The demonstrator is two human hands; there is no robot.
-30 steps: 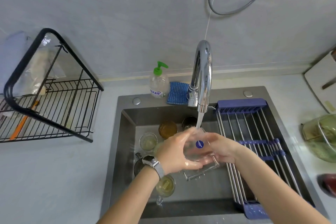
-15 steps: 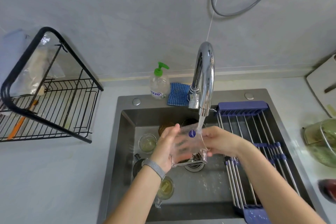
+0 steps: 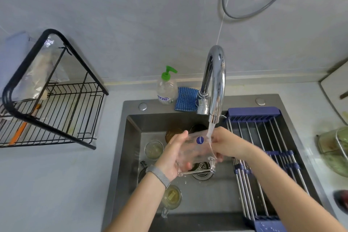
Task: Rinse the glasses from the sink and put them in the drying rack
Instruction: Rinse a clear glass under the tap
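Observation:
Both my hands hold a clear square glass [image 3: 197, 149] with a blue round sticker under the running chrome faucet [image 3: 216, 81]. My left hand [image 3: 175, 154] cups its left side and bottom. My right hand [image 3: 224, 145] grips its right rim where the water stream lands. The glass is tilted, mouth toward the right. Several other glasses stand in the sink [image 3: 131, 156]: a clear one [image 3: 153, 149], an amber one [image 3: 172, 133], a dark one [image 3: 197, 128] and a mug with yellowish liquid [image 3: 171, 198]. The black wire drying rack [image 3: 56, 107] stands on the counter at the left.
A blue and steel roll-up rack [image 3: 263, 149] spans the sink's right half. A green-pump soap bottle [image 3: 166, 86] and blue sponge [image 3: 185, 99] sit behind the sink. A glass bowl [image 3: 335, 149] rests on the right counter. A grey hose [image 3: 254, 2] hangs overhead.
The glass has been lifted and tipped under the stream, and my left hand has slid from over its front to its left side and bottom.

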